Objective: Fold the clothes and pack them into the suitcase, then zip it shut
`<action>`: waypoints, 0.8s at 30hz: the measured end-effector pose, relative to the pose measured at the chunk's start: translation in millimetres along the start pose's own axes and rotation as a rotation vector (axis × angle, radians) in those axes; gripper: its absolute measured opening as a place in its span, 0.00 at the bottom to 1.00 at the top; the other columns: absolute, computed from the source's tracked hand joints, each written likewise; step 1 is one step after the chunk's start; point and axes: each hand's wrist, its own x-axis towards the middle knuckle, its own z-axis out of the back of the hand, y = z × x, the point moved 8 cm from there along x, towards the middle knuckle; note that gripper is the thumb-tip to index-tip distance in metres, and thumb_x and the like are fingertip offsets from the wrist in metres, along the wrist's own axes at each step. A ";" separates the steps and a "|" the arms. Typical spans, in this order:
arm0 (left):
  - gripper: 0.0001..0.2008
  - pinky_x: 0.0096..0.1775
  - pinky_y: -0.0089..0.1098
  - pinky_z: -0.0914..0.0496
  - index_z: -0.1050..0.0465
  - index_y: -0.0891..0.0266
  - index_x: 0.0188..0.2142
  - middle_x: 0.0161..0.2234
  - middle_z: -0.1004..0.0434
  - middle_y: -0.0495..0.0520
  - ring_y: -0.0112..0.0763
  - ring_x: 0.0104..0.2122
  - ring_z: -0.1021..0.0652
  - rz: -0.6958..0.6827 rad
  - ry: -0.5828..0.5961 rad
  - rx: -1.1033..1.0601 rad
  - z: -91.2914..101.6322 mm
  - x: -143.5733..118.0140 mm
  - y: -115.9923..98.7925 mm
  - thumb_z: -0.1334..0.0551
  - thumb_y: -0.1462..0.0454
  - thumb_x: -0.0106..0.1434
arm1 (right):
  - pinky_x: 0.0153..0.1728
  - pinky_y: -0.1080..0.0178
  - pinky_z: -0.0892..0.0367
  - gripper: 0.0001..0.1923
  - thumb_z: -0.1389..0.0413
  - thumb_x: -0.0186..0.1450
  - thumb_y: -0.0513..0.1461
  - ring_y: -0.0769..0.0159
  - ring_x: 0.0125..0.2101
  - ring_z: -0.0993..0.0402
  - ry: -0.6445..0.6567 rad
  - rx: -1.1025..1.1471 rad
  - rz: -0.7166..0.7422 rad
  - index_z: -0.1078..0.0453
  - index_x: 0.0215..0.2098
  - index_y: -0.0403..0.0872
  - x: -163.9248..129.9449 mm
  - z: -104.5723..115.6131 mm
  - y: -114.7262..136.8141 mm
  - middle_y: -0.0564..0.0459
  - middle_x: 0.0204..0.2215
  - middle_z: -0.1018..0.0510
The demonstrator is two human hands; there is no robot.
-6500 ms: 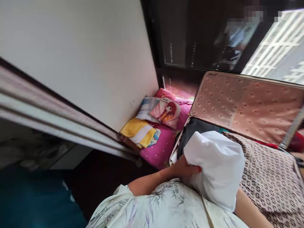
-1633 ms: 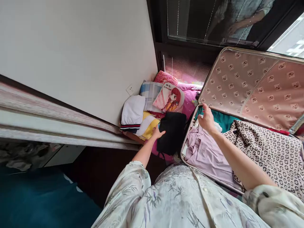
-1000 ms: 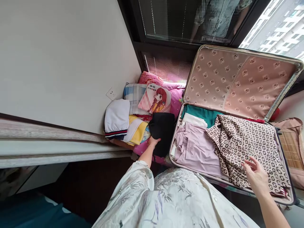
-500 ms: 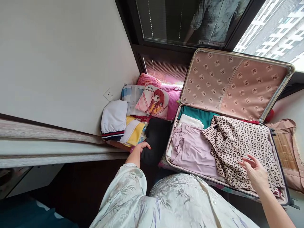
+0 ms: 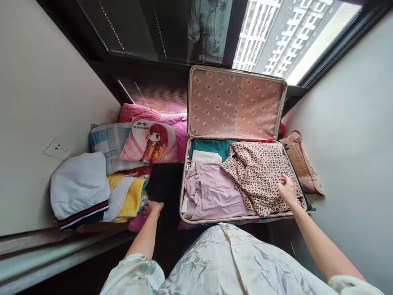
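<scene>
My left hand (image 5: 154, 207) is at the left edge of a black folded garment (image 5: 164, 184), its thumb on top and its fingers wrapped around the side. Beside it on the left lie yellow and white clothes (image 5: 127, 196) and a white garment with a striped hem (image 5: 80, 188). My right hand (image 5: 287, 189), fingers loosely bent and apart, is over a beige garment with a dark repeating print (image 5: 256, 176); whether it touches the cloth is unclear. That garment lies in an open suitcase (image 5: 182, 205), partly over a pale mauve garment (image 5: 215, 192).
Behind the clothes pile rest a pillow with a cartoon girl (image 5: 156, 139) and a plaid pillow (image 5: 112, 137). The suitcase lid (image 5: 227, 106) stands raised against the window. To its right, a brown woven mat cushion (image 5: 302, 164) leans near the wall.
My view has swung to the right, so the suitcase and pillows appear farther left. My right hand's fingers are more bent than before. My left hand stays at the black garment's edge.
</scene>
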 end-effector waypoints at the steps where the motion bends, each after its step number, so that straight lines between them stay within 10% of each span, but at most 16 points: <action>1: 0.35 0.49 0.59 0.28 0.37 0.63 0.55 0.56 0.27 0.71 0.71 0.60 0.29 0.037 -0.030 0.032 3.5 -4.2 -0.3 0.29 0.61 0.48 | 0.55 0.49 0.30 0.32 0.49 0.56 0.42 0.54 0.43 0.22 -0.005 -0.029 0.036 0.30 0.57 0.39 9.6 2.3 2.2 0.36 0.49 0.21; 13: 0.22 0.60 0.45 0.30 0.32 0.63 0.57 0.55 0.25 0.68 0.50 0.59 0.24 -0.268 -0.249 -0.082 59.4 -94.9 -50.0 0.41 0.61 0.64 | 0.69 0.46 0.49 0.45 0.42 0.54 0.32 0.47 0.68 0.44 0.350 -0.176 0.398 0.43 0.70 0.40 131.0 -66.0 121.9 0.33 0.68 0.39; 24: 0.20 0.42 0.42 0.18 0.23 0.61 0.43 0.45 0.22 0.62 0.47 0.45 0.17 -0.582 -0.164 -0.352 52.5 -179.6 -86.3 0.40 0.53 0.54 | 0.62 0.56 0.35 0.51 0.29 0.44 0.35 0.48 0.61 0.30 0.680 -0.303 0.500 0.35 0.67 0.43 176.1 -117.9 144.0 0.38 0.63 0.30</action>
